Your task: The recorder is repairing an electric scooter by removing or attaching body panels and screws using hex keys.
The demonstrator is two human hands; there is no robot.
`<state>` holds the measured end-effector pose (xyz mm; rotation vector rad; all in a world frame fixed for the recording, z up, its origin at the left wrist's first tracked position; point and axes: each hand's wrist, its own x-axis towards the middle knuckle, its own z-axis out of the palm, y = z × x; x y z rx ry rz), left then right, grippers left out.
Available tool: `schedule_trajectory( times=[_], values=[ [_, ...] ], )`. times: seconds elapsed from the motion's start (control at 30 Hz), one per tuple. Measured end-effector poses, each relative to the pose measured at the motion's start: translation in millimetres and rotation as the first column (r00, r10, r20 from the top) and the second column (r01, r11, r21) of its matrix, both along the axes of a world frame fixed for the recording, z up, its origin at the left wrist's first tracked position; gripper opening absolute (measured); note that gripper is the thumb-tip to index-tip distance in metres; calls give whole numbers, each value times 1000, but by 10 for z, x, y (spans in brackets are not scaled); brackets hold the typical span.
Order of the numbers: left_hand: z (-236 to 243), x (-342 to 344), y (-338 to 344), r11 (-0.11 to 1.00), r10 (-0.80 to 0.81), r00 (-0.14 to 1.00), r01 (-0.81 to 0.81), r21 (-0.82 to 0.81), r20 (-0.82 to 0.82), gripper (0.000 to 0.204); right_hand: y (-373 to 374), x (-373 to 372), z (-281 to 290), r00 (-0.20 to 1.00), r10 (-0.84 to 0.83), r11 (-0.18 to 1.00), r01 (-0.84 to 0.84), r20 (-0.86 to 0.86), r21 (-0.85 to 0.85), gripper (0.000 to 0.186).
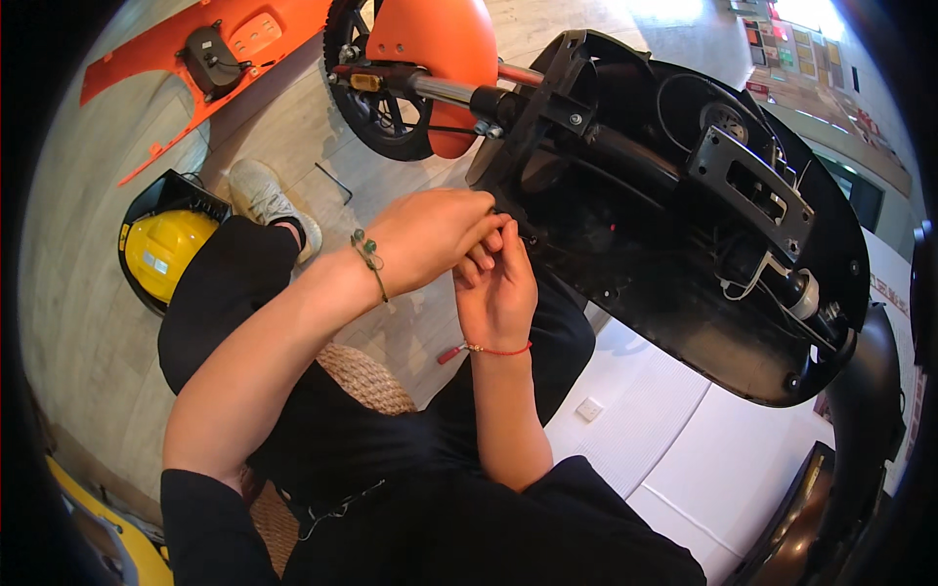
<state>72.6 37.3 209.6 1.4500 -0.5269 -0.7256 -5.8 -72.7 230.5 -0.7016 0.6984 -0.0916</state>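
Observation:
My left hand (435, 237), with a green bracelet at the wrist, reaches over to my right hand (501, 298), which has a red cord bracelet. Both hands are closed with their fingertips together, by the lower edge of a black plastic fairing (635, 249). Something small and dark shows at the fingertips; my fingers hide most of it, so I cannot make out what it is. Beyond the hands are a metal fork tube (445, 90), an orange mudguard (459, 59) and a black spoked wheel (337, 59).
An L-shaped hex key (334, 183) lies on the floor near my shoe (264, 195). At the left are an orange body panel (274, 44) and a rounded yellow object (168, 249) in a black housing. Inside the fairing are a metal bracket (723, 161) and loose wires (747, 288).

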Motion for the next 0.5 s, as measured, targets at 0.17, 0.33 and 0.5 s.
schedule_trajectory(
  times=[0.17, 0.33, 0.5],
  values=[
    [-126, 32, 36, 994, 99, 595, -100, -49, 797, 9, 11, -40, 1, 999, 27, 1000, -27, 40, 14, 18],
    [-146, 9, 82, 990, 53, 461, -143, 15, 886, 12, 23, -64, -47, 997, 77, 997, -77, 5, -4, 21],
    [-151, -92, 130, 978, 43, 633, -186, 98, 773, 17, -67, -63, -78, 996, 75, 982, -82, -46, -169, 20]
  ],
)
